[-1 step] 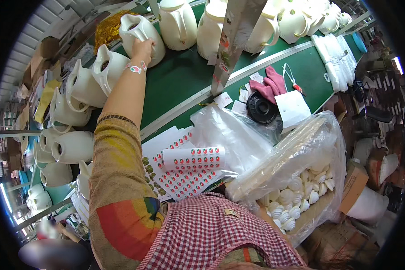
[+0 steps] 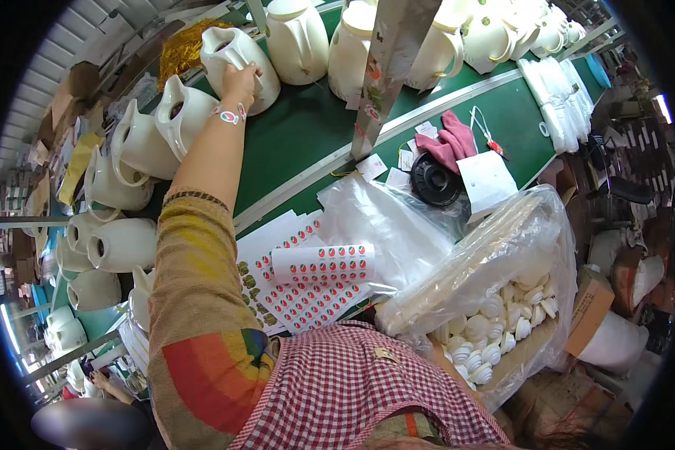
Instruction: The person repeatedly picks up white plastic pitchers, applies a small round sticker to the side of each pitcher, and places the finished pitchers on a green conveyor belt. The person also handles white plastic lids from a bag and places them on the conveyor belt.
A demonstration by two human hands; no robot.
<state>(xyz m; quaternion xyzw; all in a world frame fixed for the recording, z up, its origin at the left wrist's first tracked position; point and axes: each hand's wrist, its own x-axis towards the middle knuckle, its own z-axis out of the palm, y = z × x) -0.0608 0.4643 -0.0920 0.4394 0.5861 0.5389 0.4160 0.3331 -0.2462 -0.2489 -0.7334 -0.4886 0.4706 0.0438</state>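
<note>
My left hand [image 2: 240, 79] reaches to the far left and is closed around the handle of a cream-white pitcher [image 2: 265, 88]. That pitcher stands open-topped at the edge of the green conveyor belt [image 2: 300, 131]. Small round red-and-green stickers [image 2: 229, 117] cling to my left wrist. Low on the right, my right forearm [image 2: 448, 366] passes beside a plastic-lined box [image 2: 529, 364] of cream lids [image 2: 495, 322]; my right hand's fingers are hidden there. Sticker sheets [image 2: 322, 264] printed with red-and-green shapes lie before me, next to clear plastic bags [image 2: 382, 225].
More open pitchers [image 2: 127, 245] line the left side; lidded pitchers [image 2: 298, 45] stand along the far belt. A metal post [image 2: 386, 75] rises ahead. A black round lid [image 2: 435, 180], a pink cloth [image 2: 454, 142] and white bags [image 2: 555, 101] lie right. Another person's hand [image 2: 111, 385] shows lower left.
The pitcher under my left hand has shifted very slightly toward me. At lower left, the other person's hand has moved and shows more clearly.
</note>
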